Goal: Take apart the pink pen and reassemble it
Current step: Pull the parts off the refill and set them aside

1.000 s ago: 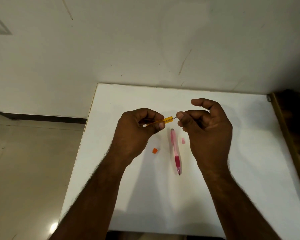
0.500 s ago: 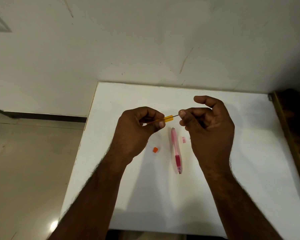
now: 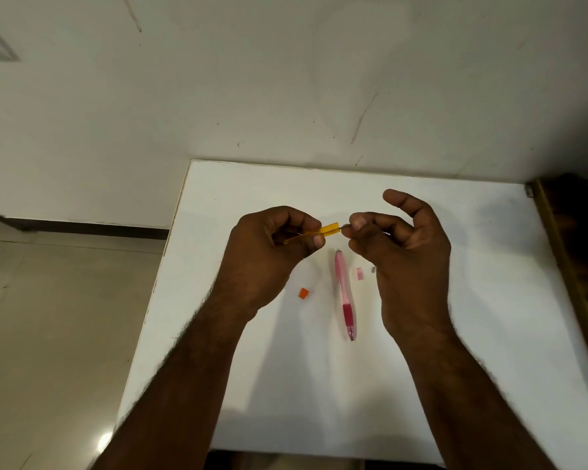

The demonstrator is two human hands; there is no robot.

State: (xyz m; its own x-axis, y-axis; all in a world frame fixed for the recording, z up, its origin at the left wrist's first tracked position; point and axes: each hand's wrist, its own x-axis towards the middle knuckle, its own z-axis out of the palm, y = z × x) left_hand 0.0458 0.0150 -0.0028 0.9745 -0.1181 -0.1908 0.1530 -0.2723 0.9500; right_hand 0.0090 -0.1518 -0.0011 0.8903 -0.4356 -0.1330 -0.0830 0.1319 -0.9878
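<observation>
Holding a translucent yellow tube (image 3: 323,231) pinched in the left hand (image 3: 269,256), the person brought the right hand (image 3: 401,252) to its open end, thumb and forefinger closed on something thin and dark, too small to identify. The pink pen (image 3: 344,293), smooth with a darker ribbed grip, lay untouched on the white table (image 3: 455,368) between the hands. A small orange piece (image 3: 304,293) and pink piece (image 3: 360,273) lay beside it. The step appeared to be threading the insert; it called for fine alignment.
</observation>
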